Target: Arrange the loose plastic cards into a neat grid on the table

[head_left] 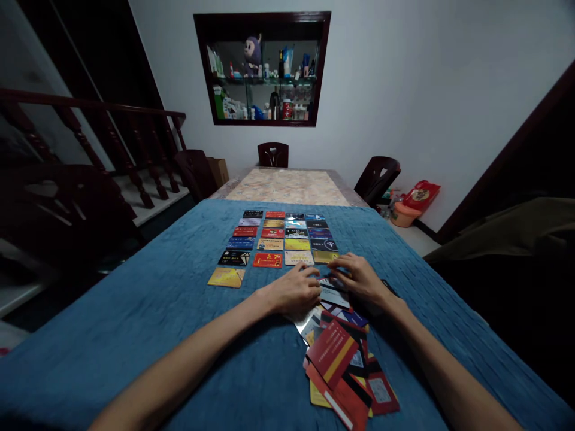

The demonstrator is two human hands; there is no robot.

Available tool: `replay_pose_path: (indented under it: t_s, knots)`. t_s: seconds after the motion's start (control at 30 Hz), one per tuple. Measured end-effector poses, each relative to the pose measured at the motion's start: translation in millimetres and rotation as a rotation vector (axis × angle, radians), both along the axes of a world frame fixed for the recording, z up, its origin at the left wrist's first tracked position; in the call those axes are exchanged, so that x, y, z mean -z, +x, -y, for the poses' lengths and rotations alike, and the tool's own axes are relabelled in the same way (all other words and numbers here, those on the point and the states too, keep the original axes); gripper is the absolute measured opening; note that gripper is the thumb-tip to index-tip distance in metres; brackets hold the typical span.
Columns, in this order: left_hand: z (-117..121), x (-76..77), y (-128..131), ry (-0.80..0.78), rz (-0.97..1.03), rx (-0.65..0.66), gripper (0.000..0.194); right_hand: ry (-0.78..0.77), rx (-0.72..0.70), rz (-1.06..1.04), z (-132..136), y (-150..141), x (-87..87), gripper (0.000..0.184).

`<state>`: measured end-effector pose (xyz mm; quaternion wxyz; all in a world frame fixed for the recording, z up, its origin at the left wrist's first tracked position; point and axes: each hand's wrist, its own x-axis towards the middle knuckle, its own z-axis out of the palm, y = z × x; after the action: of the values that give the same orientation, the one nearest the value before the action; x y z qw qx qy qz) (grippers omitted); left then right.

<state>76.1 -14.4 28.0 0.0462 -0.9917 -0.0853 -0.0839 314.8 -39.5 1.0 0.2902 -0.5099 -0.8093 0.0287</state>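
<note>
Several bank-style cards lie face up in rows on a blue tablecloth (148, 287). My left hand (294, 290) rests with bent fingers at the top of a loose pile of cards; what its fingertips hold, if anything, is hidden. A pale card (335, 294) lies just right of those fingertips. Over the pile's upper right, my right hand (358, 275) has its fingers apart, their tips by the near edge of a gold card (325, 257) at the end of a row. A red card with a yellow stripe (333, 353) tops the lower pile. A yellow card (226, 277) lies nearest at the left.
Beyond the cloth, the patterned tabletop (287, 185) shows. Dark chairs (272, 155) stand around the table. A wooden railing (90, 108) runs along the left. An orange bucket (404, 214) and a red bag (421, 194) sit on the floor at right.
</note>
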Motion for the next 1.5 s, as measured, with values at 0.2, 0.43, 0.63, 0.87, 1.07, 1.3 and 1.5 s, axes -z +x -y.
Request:
replay_pose_path:
  t_s: [0.2, 0.43, 0.63, 0.87, 1.07, 1.3, 1.5]
  knots:
    - [-1.8, 6.8, -9.5, 0.138, 0.15, 0.036, 0.026, 0.022, -0.012, 0.013, 0.3, -2.7, -0.1, 0.019]
    - [-8.2, 14.2, -15.3, 0.28, 0.345, -0.01, 0.022, 0.011, -0.029, 0.011, 2.4, -6.0, -0.7, 0.018]
    - [-10.0, 18.0, -16.8, 0.115, 0.573, -0.205, 0.016, -0.012, -0.051, -0.015, 7.0, -12.4, -8.6, 0.02]
    - [-8.3, 21.7, -13.6, -0.083, 0.809, -0.258, 0.014, -0.038, -0.179, -0.078, 11.3, -25.2, -12.3, 0.031]
    - [-7.5, 23.3, -10.5, -0.134, 0.928, -0.281, 0.013, -0.124, -0.146, -0.206, 14.7, -33.2, -13.2, 0.023]
    - [-6.9, 27.7, -7.5, -0.153, 0.982, -0.248, 0.012, -0.152, -0.153, -0.356, 14.6, -40.3, -14.5, 0.023]
    - [-7.6, 28.6, -7.9, -0.231, 0.937, -0.291, 0.014, -0.061, -0.055, -0.389, 9.5, -34.0, -5.4, 0.022]
